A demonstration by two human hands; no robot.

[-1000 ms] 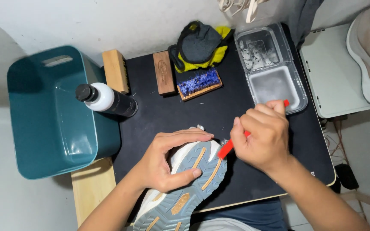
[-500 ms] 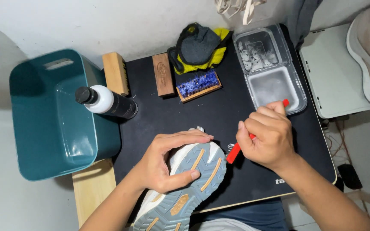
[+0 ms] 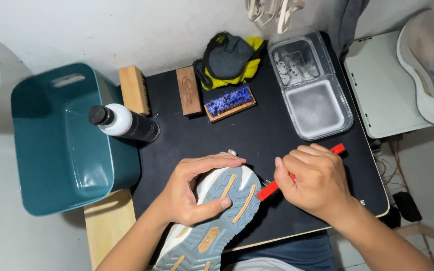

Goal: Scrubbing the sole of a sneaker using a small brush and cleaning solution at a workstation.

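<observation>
Left hand [image 3: 192,193]: wrapped around the toe of a shoe [image 3: 212,216], thumb pressed on the sole, fingers curled over the far edge.
Right hand [image 3: 315,183]: closed around a red brush [image 3: 269,189]; one red end shows beyond the knuckles, the other end points at the toe of the shoe.
Shoe: turned sole-up between the hands, blue-grey tread with tan strips, white edge; its heel runs down toward the person, off the near edge of the bench [image 3: 277,145].
Red brush: just beside the toe of the shoe; whether its tip touches the sole cannot be told.
Bench: black top, lying under both hands.
Beyond the left hand: a bottle [image 3: 126,123] with a black cap, lying on its side, and behind it two wooden brushes [image 3: 134,90], back-up.
Beyond the gap between the hands: a brush with blue bristles [image 3: 229,102], bristles up, and a dark-and-yellow cloth [image 3: 229,60] bunched behind it.
Beyond the right hand: a clear tray [image 3: 310,85] with two compartments, the nearer one holding cloudy liquid.
Outside the left hand: a teal bin [image 3: 61,145] beside the bench.
Outside the right hand, well apart: a second shoe [image 3: 430,65] resting on a white surface.
</observation>
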